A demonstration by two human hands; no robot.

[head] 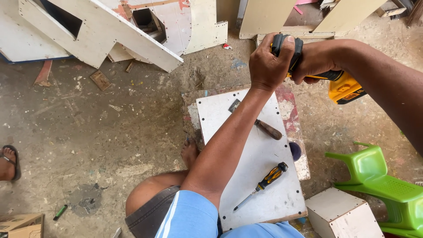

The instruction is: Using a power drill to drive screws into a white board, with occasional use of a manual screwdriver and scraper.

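1. The cordless drill [328, 72], yellow and black, is held above the far edge of the white board [257, 176], with its battery base jutting out to the right.
2. The right hand [315, 59] grips the drill's handle, fingers clamped around it; the left hand [269, 61] presses on the back of the drill body, fingers curled tight over the black top. The drill's bit is hidden behind the hands.
3. The left forearm crosses the board diagonally, covering much of its middle.
4. On the board lie a wood-handled chisel [260, 123], partly under the forearm, and a screwdriver [264, 183] with a black-and-orange handle, nearer the person and clear of the arm.
5. The board rests on a paint-stained low table [293, 119]; a dark round object [295, 150] sits at the board's right edge, and the person's bare foot [189, 152] is beside the left edge.
6. To the right, a green plastic chair [381, 180] lies tipped, and a small white box [341, 216] stands near the board's near-right corner, narrowing that side.
7. Beyond the drill, white cut panels [114, 31] and beige boards [269, 15] crowd the far floor.
8. The dusty concrete floor [105, 128] to the left is largely open, with a wood scrap [100, 80], a green marker [60, 212], a cardboard box [22, 224] and another person's sandalled foot [8, 163] at the left edge.
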